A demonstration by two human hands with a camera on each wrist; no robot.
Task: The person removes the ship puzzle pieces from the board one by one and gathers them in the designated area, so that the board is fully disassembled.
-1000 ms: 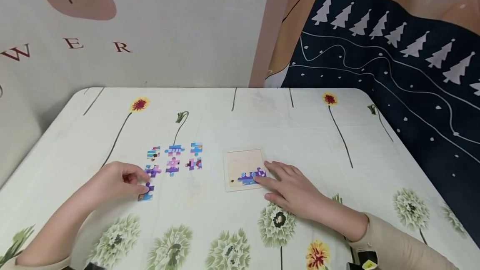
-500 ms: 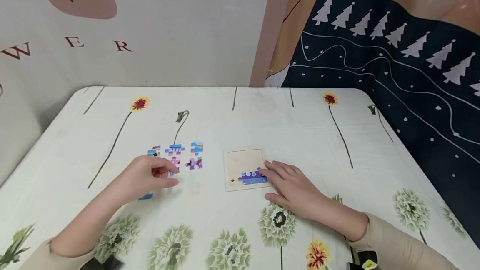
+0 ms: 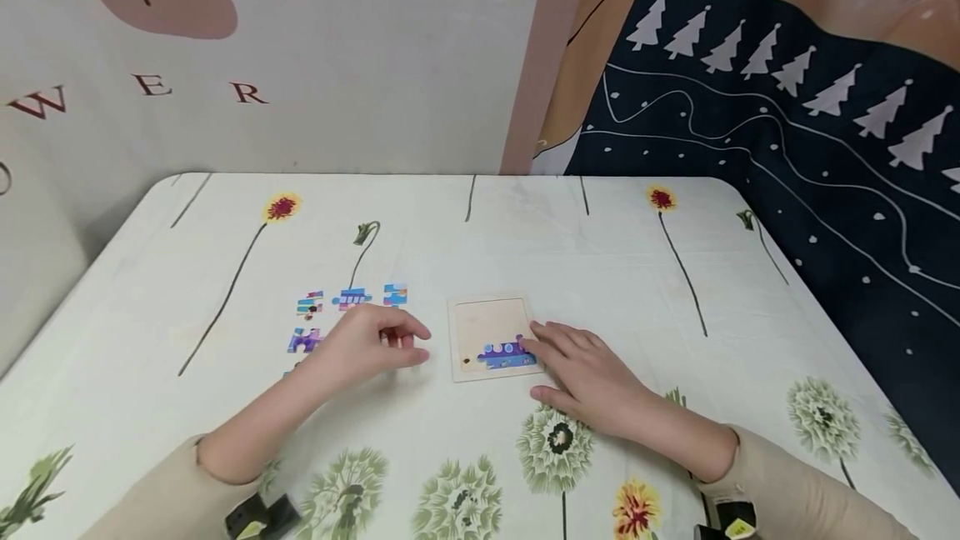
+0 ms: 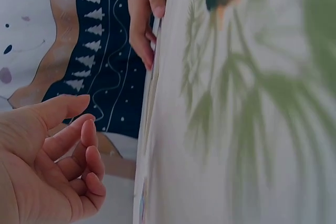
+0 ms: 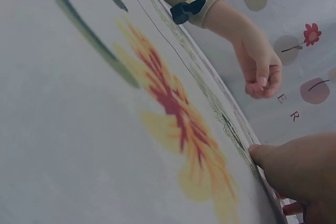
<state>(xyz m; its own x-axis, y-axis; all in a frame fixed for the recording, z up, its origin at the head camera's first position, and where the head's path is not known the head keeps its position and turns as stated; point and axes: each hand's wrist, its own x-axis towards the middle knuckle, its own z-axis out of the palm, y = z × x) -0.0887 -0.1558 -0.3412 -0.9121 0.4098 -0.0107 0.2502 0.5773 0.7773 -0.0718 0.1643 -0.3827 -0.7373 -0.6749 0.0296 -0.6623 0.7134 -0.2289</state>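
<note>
My left hand (image 3: 372, 348) hovers over the table left of a square wooden puzzle board (image 3: 487, 319). Its fingers are loosely curled, thumb and index finger apart, and nothing shows between them in the left wrist view, where the same hand (image 4: 58, 166) is seen from close by. Joined purple and blue puzzle pieces (image 3: 504, 355) lie in the lower right of the board. My right hand (image 3: 588, 377) rests at the board's right edge, fingers extended, the index fingertip at the joined pieces. A purple jigsaw piece (image 3: 303, 341) lies left of my left hand, which hides several others.
Behind the left hand lie more loose jigsaw pieces: a striped one (image 3: 309, 304), a blue one (image 3: 351, 298) and a light blue one (image 3: 395, 294). A white flower-print cloth (image 3: 585, 265) covers the table. Printed fabric hangs behind and a dark tree-patterned cloth (image 3: 787, 140) at right.
My left hand has swept right from the lower-left loose piece, past the other pieces, toward the board. My right index finger has drawn back slightly; the rest of that hand stays put.
</note>
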